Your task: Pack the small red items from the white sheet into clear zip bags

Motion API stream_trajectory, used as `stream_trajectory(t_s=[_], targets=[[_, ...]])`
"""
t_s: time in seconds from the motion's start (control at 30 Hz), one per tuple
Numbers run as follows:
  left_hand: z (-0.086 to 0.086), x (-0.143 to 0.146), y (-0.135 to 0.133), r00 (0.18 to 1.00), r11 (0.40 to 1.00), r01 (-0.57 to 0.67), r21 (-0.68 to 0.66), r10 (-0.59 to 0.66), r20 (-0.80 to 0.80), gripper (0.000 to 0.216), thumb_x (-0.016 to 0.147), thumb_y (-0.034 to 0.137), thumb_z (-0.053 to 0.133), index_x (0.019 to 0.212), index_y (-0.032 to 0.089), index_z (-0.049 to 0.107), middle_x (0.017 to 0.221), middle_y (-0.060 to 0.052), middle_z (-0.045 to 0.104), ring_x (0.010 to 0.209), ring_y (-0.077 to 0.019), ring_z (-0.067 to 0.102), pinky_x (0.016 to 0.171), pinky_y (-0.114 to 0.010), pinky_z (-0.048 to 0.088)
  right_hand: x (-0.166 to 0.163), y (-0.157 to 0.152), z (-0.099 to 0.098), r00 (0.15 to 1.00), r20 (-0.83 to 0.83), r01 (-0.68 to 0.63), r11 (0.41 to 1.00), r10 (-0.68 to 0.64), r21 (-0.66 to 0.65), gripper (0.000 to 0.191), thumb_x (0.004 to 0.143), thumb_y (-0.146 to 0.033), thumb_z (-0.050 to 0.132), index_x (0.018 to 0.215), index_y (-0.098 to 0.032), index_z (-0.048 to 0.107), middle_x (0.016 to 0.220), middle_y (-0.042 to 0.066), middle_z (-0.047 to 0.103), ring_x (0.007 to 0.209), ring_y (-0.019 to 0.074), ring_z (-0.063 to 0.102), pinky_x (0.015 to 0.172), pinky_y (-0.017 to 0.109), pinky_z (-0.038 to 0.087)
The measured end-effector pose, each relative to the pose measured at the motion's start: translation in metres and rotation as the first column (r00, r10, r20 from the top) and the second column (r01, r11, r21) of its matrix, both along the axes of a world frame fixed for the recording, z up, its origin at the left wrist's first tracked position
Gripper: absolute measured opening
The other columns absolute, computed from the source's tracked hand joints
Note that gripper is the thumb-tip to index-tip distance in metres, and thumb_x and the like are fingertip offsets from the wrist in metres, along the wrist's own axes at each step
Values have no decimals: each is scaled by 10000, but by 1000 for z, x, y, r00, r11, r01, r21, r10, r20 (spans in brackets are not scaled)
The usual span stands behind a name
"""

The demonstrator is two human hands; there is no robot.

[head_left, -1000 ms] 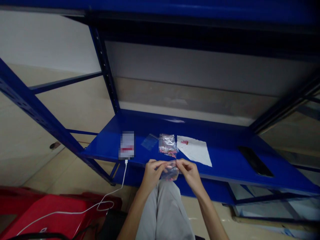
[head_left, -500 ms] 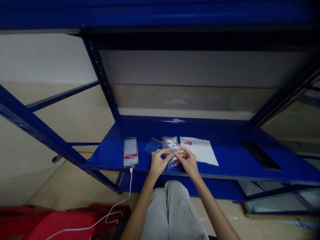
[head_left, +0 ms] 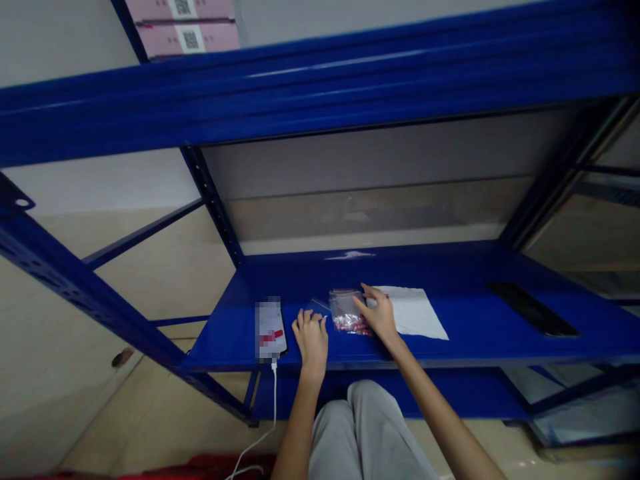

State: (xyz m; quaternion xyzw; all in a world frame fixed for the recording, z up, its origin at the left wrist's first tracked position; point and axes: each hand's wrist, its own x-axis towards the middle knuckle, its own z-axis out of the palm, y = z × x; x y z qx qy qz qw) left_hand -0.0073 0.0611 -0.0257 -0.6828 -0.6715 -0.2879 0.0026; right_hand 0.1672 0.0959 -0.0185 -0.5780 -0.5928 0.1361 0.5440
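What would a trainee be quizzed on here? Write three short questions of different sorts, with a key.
1. True or false: the right hand rests on the clear bag of pink pieces.
2. Which lies nearest the left hand? A) white sheet B) phone C) dark slot
3. Fill in: everything lies on a ____ metal shelf.

Key: 1 true; 2 B; 3 blue.

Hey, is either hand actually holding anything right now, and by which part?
Nothing is lifted. The right hand rests its fingers on the small clear bags of pink pieces, lying on the blue shelf. The left hand lies flat on the shelf, empty.
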Motion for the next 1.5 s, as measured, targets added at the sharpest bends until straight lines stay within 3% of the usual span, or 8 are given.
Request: stream_trajectory(t_s=[0.17,0.3,0.53,0.73,1.17,1.23,1.33,1.5], targets=[[18,-6,-13,997,999,3,54,-7,73,279,867,182,359,845,177,636,895,-65,642,896,-205,557,809,-350,387,0,-30,21,999,26,-41,999,40,32,371,736,-424,577,998,-169,644,1006,123,636,919,253,583,675,363,505],[20,-6,-14,995,996,19,92,-27,97,261,873,218,363,937,178,613,1048,-83,621,1041,-221,524,864,-356,373,-5,-56,35,982,-78,-179,980,173,-83,312,759,-398,555,941,-166,655,914,97,660,752,202,612,474,250,455],[-3,4,-24,996,997,47,-69,-52,-78,307,859,216,389,1062,120,599,1143,-147,586,1088,-272,507,884,-400,387,-8,-102,33,956,-161,-273,947,247,-169,237,765,-367,577,870,-179,677,797,56,676,653,164,598,427,212,396],[17,-2,-38,990,985,86,-149,-102,-102,292,822,88,389,881,172,663,907,-89,656,900,-209,586,736,-280,463,4,-138,25,947,-248,-259,942,204,-215,273,752,-369,599,924,-167,662,771,59,666,626,154,579,482,232,440],[32,-17,-80,982,990,104,-99,-86,171,294,782,105,479,1021,190,627,864,-71,679,848,-192,614,760,-303,468,-11,-185,43,925,-310,-300,925,222,-234,332,723,-420,604,909,-153,664,702,59,656,563,141,593,432,209,436],[43,-16,-95,906,979,203,-34,-174,385,266,760,145,529,1002,181,633,806,-46,681,797,-170,618,777,-298,466,-14,-191,46,933,-268,-303,927,241,-220,321,730,-417,598,904,-156,667,743,70,667,592,149,601,447,216,449],[64,-16,-130,628,897,443,-2,-309,714,273,755,247,561,998,148,634,779,-43,665,708,-140,625,697,-250,487,-19,-202,56,952,-166,-285,945,259,-159,330,729,-391,610,989,-191,644,975,89,652,819,198,612,635,290,509],[90,-25,-179,376,768,640,-21,-289,880,277,729,288,599,958,143,658,837,-55,613,690,-141,641,641,-222,493,-31,-221,74,915,-159,-393,908,370,-144,365,768,-349,591,1111,-225,589,1132,70,601,1052,221,532,898,371,418]])
